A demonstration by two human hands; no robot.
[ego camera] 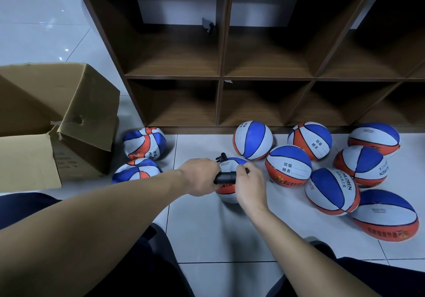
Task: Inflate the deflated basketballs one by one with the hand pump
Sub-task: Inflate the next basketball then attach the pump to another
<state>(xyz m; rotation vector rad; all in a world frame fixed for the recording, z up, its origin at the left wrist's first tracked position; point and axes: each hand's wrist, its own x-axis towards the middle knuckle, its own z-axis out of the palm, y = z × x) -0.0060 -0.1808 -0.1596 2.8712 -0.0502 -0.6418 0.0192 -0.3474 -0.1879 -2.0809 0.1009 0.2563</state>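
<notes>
A black hand pump (225, 178) lies across a blue, white and orange basketball (230, 165) on the tiled floor in front of me. My left hand (200, 175) grips the pump's left end. My right hand (248, 183) grips its right end, fingers curled round it. A black hose loop sticks up behind the ball. Two crumpled, deflated basketballs (144, 143) (136, 170) lie to the left. Several round, inflated basketballs (288, 166) are grouped to the right.
An open cardboard box (57, 122) stands at the left. A brown wooden cubby shelf (220, 76) with empty compartments rises behind the balls. My dark-trousered legs (149, 262) fill the bottom of the view.
</notes>
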